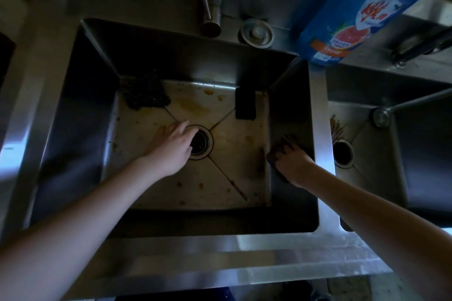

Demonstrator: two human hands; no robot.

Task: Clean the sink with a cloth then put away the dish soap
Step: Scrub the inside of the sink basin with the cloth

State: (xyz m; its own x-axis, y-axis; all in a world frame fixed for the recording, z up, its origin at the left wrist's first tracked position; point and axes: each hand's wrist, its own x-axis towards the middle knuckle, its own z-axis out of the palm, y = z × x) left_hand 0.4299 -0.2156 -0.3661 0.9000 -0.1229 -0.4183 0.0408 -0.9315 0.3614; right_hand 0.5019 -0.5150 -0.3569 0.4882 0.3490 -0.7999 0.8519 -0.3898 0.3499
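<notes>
Stainless-steel sink (pixel 80 110) seen from above, its floor spotted with yellowish stains. At back left lies a dark scouring pad (pixel 143 94). Left hand (pixel 171 145) rests flat on the floor, fingers (pixel 182 127) open and reaching the drain (pixel 201 143). A black sponge (pixel 245 103) leans at the back wall. Right hand (pixel 292 162), fingers closed, presses a dark cloth (pixel 281 150) against the right wall. Blue dish soap bottle (pixel 354 14) stands on the table at the sink's back right corner.
</notes>
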